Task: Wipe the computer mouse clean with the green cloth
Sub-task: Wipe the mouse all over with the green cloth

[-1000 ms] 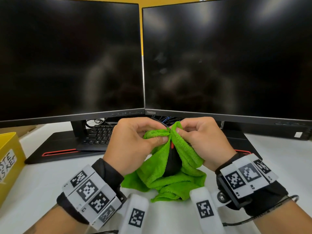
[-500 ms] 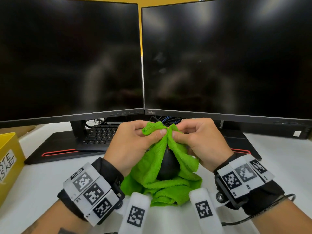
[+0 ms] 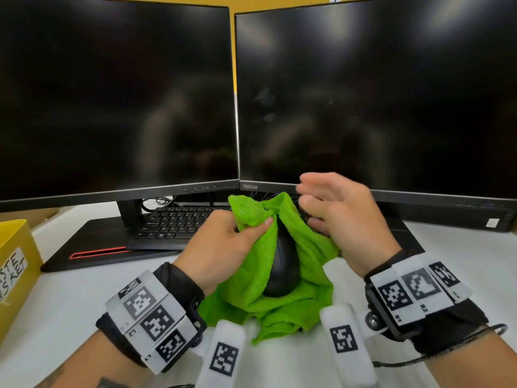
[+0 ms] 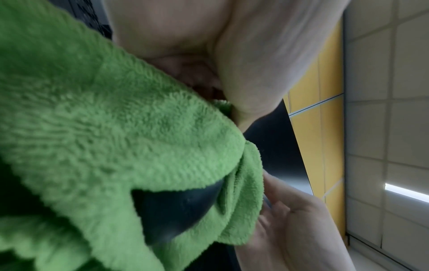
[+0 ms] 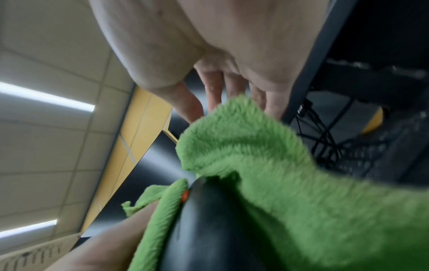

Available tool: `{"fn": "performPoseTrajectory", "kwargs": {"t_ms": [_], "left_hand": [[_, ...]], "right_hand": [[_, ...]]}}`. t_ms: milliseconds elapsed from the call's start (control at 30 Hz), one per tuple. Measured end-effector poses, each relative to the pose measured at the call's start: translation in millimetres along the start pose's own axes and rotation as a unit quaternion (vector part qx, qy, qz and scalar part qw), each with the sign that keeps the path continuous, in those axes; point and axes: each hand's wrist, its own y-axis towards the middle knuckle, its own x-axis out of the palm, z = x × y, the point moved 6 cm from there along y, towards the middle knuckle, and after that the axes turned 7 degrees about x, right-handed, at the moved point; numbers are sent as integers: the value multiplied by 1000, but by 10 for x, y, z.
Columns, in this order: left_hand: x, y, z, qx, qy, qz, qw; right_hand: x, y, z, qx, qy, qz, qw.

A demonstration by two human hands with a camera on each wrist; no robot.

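A black computer mouse (image 3: 281, 271) stands nose-up, wrapped in the green cloth (image 3: 249, 278) above the white desk. My left hand (image 3: 223, 242) grips the cloth's left fold, thumb pinching its top corner against the mouse. My right hand (image 3: 335, 211) is lifted off the cloth, fingers spread and blurred, just right of the mouse's nose. In the left wrist view the mouse body (image 4: 176, 210) shows through a gap in the cloth (image 4: 116, 128). The right wrist view shows the mouse (image 5: 204, 220) with its red wheel, the cloth (image 5: 278, 183) draped over it and the straight fingers (image 5: 216, 91) beyond.
Two dark monitors (image 3: 377, 93) stand close behind the hands. A black keyboard (image 3: 173, 222) lies under the left screen on a black stand base (image 3: 92, 247). A yellow bin (image 3: 14, 270) sits at the left edge. White desk (image 3: 461, 261) stretches right.
My right hand has let go of the cloth's top and opened, lifting up and to the right. The cloth's right fold has fallen away, baring more of the mouse. The left hand keeps its grip.
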Motion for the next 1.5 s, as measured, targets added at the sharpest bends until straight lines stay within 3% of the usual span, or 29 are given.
{"fn": "performPoseTrajectory", "kwargs": {"t_ms": [67, 100, 200, 267, 400, 500, 567, 700, 800, 1033, 1267, 1367, 1433, 1500], "left_hand": [[-66, 17, -20, 0, -16, 40, 999], [-98, 24, -26, 1, -25, 62, 998], [-163, 40, -27, 4, -46, 110, 993], [-190, 45, -38, 4, -68, 124, 990], [-240, 57, -41, -4, -88, 137, 987], [-200, 42, -43, -12, -126, 123, 984], [-161, 30, -57, -24, -166, 111, 980], [-116, 13, -4, -38, -231, 86, 968], [-108, 10, 21, -41, -224, 73, 971], [-161, 31, 27, -32, -203, 117, 972], [-114, 32, 41, -42, -238, 115, 963], [-73, 22, 105, -55, -314, 90, 944], [-62, 13, 146, -59, -339, 68, 936], [-73, 8, 150, -56, -346, 54, 935]], "right_hand": [[-156, -13, -141, -64, -25, 66, 995], [-186, -41, -209, -86, -20, 60, 994], [-81, -128, -296, -86, -1, -54, 995], [49, -160, -251, -67, -54, -112, 990], [152, -163, -69, -53, -218, -100, 969], [267, -199, 60, 1, -178, -167, 970], [277, -189, 81, -3, -158, -184, 970], [204, -154, 47, -14, -145, -176, 974], [220, -166, -8, -56, -155, -163, 973], [355, -234, -57, -82, -174, -202, 960], [262, -226, -87, -93, -320, -120, 935], [191, -202, -98, -50, -225, -146, 962], [128, -167, -62, 29, -83, -176, 981], [31, -124, -15, 112, 17, -175, 978]]}}
